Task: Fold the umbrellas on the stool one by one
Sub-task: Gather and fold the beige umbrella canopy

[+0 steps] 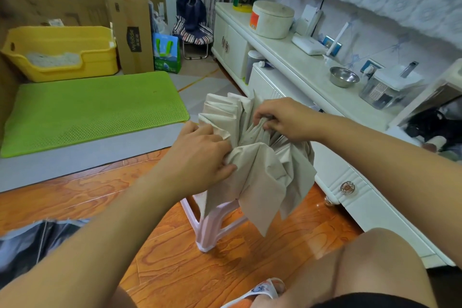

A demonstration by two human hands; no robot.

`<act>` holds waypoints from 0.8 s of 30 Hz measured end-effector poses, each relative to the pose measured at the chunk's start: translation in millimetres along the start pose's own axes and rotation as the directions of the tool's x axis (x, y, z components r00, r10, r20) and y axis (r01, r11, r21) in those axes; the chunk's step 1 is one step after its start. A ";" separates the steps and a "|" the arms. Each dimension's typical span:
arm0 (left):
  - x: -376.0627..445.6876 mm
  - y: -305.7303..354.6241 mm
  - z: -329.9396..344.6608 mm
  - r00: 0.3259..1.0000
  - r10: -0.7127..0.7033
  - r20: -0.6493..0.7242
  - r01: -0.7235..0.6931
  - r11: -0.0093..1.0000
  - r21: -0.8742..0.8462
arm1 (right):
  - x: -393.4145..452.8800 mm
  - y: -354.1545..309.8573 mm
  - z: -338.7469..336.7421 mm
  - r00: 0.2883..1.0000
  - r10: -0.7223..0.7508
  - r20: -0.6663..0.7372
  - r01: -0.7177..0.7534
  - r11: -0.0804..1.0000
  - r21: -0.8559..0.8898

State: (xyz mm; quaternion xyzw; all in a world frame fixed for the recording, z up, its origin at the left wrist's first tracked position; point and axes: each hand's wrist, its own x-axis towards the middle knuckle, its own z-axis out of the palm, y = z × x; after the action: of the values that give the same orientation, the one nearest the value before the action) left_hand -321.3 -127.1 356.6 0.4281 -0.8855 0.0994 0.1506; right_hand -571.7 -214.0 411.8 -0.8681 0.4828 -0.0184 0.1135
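A beige umbrella (260,177) with loose, pleated cloth hangs over a pale pink plastic stool (212,230) in the middle of the view. My left hand (197,155) grips a bunch of its cloth on the left side. My right hand (282,117) pinches gathered folds at the top, fingers curled into the fabric. Several flaps droop down past the stool's seat, which is hidden under the cloth. A second, dark umbrella (32,242) lies partly in view on the floor at the lower left.
A white cabinet (350,197) runs along the right, close to the stool, with a steel bowl (343,77) and jars on top. A green mat (92,107), yellow litter tray (62,52) and cardboard boxes (132,25) stand behind. My knee (380,265) is at lower right.
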 end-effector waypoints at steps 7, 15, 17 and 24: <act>-12.5 -2.2 -3.7 0.994 0.039 0.104 -0.027 0.993 -0.113 | -1.0 7.5 0.2 0.999 0.048 -0.008 -0.048 0.998 0.029; -12.8 -9.4 -18.4 0.980 0.071 -0.187 -0.093 0.989 -0.112 | 2.9 2.4 0.1 0.999 0.047 -0.010 -0.047 0.998 0.038; -10.9 -3.1 -19.4 0.964 0.067 -0.258 -0.108 0.984 -0.145 | 4.4 1.2 -0.2 0.999 0.049 -0.011 -0.048 0.998 0.039; -22.1 -9.4 -5.1 0.986 -0.166 0.019 0.164 0.938 -0.305 | 8.2 3.1 0.1 0.997 0.074 -0.015 -0.073 0.997 0.035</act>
State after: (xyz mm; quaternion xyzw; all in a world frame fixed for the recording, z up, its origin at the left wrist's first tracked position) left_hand -300.0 -115.3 354.1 0.4719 -0.8508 -0.0502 0.2257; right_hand -569.9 -222.5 410.4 -0.8476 0.5148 -0.0294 0.1251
